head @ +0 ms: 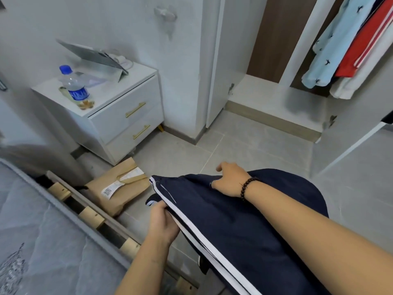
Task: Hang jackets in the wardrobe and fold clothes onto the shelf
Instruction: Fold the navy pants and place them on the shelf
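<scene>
Left hand (162, 222) curled in a pinching grip, right hand (230, 178) knuckles up, fingers bent, both forearms extended

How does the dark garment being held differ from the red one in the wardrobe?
The navy garment is gripped by the left hand and right hand, spread low over the floor; the red garment hangs in the wardrobe, untouched. Navy against bright red. Both carry white stripes along an edge.
</scene>
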`<state>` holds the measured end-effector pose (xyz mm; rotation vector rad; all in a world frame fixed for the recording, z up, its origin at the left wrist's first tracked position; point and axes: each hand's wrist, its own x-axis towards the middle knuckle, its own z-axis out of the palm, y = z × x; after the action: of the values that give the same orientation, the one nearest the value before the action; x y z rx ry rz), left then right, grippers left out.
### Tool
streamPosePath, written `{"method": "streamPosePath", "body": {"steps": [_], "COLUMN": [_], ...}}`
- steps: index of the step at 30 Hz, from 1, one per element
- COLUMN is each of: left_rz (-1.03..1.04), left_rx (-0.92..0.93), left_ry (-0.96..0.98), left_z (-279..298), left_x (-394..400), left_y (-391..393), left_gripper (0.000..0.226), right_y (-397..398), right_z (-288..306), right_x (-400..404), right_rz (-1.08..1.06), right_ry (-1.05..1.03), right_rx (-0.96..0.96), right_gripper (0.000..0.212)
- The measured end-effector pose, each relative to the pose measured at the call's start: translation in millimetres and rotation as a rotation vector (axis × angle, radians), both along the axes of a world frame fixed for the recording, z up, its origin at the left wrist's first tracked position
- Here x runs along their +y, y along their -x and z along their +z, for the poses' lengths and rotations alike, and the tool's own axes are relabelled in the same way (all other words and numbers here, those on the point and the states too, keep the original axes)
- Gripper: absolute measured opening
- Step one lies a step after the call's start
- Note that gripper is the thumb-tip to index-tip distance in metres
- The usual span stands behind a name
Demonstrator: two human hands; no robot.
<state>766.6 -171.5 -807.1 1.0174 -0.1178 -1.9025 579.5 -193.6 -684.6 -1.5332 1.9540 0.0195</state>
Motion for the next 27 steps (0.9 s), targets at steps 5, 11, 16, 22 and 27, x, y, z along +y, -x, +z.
{"method": "streamPosePath", "body": {"steps": [5, 11, 16, 22, 27], "left_rz": [-0.145, -0.519, -0.527, -0.533, -0.578], "left_rx": [0.102, -0.204, -0.373, -0.46, -0.562], "left_ry": [-0.097, -0.216, -0.235, -0.182, -0.158], "left_z": [11.5, 17.7, 19.2, 30.7, 40.7], "left_x": [-1.9, 39.8, 58.7, 74.9, 86.4], "left_y": [17.8, 49.4, 46.6, 54.7, 66.3], "left_gripper": [0.055, 0.023, 0.029, 0.051, 0.039], "right_y": [11.5, 20.5, 46.8, 92.0, 128.8], "right_z": [16.0, 18.5, -2.1, -47.3, -74.1], "right_x": [40.1, 79.5, 101.0, 121.4, 138.9], "right_rz": [0.306, 0.388, 0.119, -0.426, -0.899], "right_ry": [-0.079, 0.023, 0.119, 0.096, -0.016], "right_rx": [0.28, 0.421, 0.196, -0.179, -0.512], "right_gripper": [0.053, 0.065, 0.071, 0.078, 0.064]}}
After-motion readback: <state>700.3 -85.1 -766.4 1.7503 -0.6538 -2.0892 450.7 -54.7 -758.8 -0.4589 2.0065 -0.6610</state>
